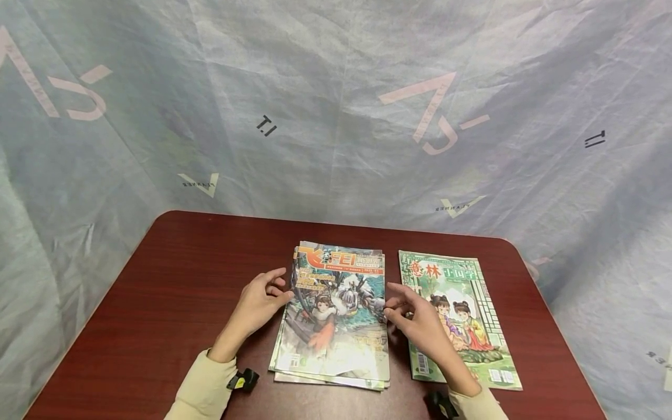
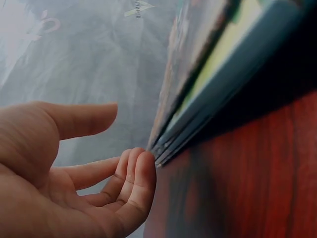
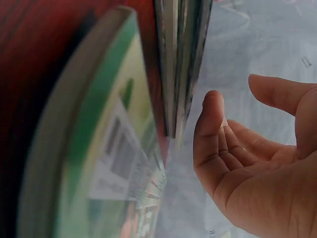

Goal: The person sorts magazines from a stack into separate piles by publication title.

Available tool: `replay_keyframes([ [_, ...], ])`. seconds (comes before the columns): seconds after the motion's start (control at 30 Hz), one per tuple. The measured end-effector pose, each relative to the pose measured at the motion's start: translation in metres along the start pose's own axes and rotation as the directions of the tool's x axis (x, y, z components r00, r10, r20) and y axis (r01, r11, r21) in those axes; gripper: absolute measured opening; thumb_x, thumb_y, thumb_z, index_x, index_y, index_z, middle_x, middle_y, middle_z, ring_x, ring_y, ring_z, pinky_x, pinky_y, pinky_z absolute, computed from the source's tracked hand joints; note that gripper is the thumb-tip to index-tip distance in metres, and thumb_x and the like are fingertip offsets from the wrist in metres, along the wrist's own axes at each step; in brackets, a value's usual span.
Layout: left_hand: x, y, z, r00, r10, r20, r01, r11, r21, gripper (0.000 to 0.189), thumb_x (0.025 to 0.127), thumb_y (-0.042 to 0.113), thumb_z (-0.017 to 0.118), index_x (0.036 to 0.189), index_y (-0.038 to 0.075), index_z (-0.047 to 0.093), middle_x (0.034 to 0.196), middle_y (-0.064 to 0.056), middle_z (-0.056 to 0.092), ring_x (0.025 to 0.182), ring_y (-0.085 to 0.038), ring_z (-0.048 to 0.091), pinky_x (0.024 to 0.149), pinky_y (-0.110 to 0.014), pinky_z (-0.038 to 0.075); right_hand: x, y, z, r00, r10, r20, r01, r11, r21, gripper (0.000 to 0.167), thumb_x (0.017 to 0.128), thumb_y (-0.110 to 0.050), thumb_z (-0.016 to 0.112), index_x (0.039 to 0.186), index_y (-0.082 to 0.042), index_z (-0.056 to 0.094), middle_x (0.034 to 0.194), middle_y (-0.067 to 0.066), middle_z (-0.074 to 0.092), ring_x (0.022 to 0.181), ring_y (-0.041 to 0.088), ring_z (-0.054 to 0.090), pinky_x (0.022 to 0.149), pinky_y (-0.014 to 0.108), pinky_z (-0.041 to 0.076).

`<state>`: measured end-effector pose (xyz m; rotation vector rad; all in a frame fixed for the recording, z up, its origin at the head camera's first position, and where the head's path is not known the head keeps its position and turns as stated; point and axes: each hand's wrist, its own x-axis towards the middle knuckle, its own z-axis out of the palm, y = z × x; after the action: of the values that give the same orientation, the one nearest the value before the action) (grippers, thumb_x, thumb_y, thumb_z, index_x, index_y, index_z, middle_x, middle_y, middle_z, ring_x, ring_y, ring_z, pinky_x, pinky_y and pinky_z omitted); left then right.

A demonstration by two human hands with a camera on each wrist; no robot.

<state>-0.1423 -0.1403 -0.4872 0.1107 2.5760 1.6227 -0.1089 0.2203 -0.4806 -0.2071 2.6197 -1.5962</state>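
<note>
In the head view, a dark red bench (image 1: 173, 303) with wood lines and round corners fills the low part. Wrinkly grey cloth (image 1: 336, 122) hangs behind it and on both sides, with pink, black and pale yellow marks. A pile of magazines (image 1: 336, 315) lies flat on the bench, near the middle, and its edges do not line up. The top cover has big orange letters, a girl with dark hair, a white and grey figure, and a bright shine low down. To the right, a bit apart, lies a green magazine (image 1: 480, 326) with red letters and two children. The left hand (image 1: 261, 306) is at the pile's left side and the right hand (image 1: 422, 321) at its right, both with loose fingers

In the left wrist view, the red bench is low on the right and the cloth is behind. The pile shows thin layers. The left thumb is wide of the bent fingers; the tips seem to touch the pile, but it is blurry

In the right wrist view, the green magazine is big and close. The right hand, thumb wide, grips nothing, with its fingertips just beside the pile
</note>
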Motion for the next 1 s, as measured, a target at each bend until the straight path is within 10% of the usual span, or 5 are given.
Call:
replay_keyframes([
  [1.0, 0.001, -0.008, 0.016, 0.998, 0.051, 0.035, -0.056, 0.988, 0.141, 0.064, 0.097, 0.009, 0.085, 0.152, -0.011, 0.060, 0.110, -0.011, 0.064, 0.090, -0.017, 0.062, 0.078, -0.031, 0.052, -0.001, 0.010, 0.008, 0.984, 0.105, 0.146, -0.102, 0.994, -0.026, 0.074, 0.099, -0.005, 0.083, 0.158, 0.020, 0.044, 0.103, 0.011, 0.066, 0.080, 0.017, 0.069, 0.066, 0.031, 0.064],
])
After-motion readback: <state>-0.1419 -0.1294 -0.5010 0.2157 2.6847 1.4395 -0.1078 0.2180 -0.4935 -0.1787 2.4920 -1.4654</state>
